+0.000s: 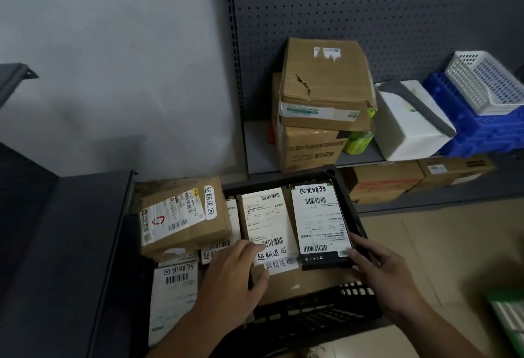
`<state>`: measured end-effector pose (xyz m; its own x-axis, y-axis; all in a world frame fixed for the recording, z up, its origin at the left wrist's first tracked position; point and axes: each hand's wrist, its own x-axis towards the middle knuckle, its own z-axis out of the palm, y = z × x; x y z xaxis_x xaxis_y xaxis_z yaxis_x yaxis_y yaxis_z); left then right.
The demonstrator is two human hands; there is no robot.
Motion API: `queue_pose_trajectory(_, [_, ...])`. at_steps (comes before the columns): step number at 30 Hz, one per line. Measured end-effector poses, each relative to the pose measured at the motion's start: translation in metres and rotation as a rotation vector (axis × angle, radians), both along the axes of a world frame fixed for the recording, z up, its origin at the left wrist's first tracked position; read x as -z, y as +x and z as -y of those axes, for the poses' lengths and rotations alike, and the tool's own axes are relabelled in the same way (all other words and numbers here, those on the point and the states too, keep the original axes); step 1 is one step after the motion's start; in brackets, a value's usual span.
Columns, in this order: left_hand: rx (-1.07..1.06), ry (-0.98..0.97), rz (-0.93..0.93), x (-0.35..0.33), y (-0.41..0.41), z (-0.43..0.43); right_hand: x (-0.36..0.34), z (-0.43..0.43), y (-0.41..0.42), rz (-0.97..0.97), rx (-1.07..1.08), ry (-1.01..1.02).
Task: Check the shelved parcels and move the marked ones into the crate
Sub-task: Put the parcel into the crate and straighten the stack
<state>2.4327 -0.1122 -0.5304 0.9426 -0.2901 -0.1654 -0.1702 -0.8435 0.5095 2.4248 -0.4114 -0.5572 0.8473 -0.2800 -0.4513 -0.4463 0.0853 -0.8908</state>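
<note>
Head view: the right hand point(388, 275) pinches the near right corner of a dark-edged parcel point(319, 221) between curled fingers point(358, 241) and thumb. The parcel lies flat against the right wall of the black crate point(312, 312), its white barcode label bearing handwritten characters. The left hand point(232, 275) rests, fingers together, on the white-labelled parcel point(266, 218) mid-crate; I cannot tell whether it grips.

A parcel depot: labelled cartons point(323, 88) on pegboard shelving point(368, 17) (grey steel)
</note>
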Motion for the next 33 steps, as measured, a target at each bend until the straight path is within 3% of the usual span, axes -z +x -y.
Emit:
queue_pose_trajectory(13, [-0.039,-0.020,-0.027,0.003,0.007,0.018,0.001,-0.016,0.033,-0.136,-0.055,-0.189])
queue_pose_trajectory(15, [-0.039,-0.017,-0.014,-0.001,0.007,0.019,-0.010,-0.020,0.032,-0.111,-0.106,-0.312])
queue_pose_trajectory(18, [-0.050,-0.006,0.017,-0.008,0.008,0.020,-0.029,-0.033,0.032,0.008,-0.280,-0.565])
queue_pose_trajectory(23, [-0.085,0.057,0.131,-0.026,0.005,0.016,-0.068,-0.075,0.029,0.352,-0.724,-1.267])
queue_pose_trajectory(28, [-0.248,0.061,0.208,-0.046,-0.014,0.005,-0.086,-0.094,0.031,0.536,-0.813,-1.403])
queue_pose_trajectory(33, [-0.526,0.133,0.302,-0.055,-0.061,-0.002,-0.089,-0.109,0.034,0.755,-0.999,-1.334])
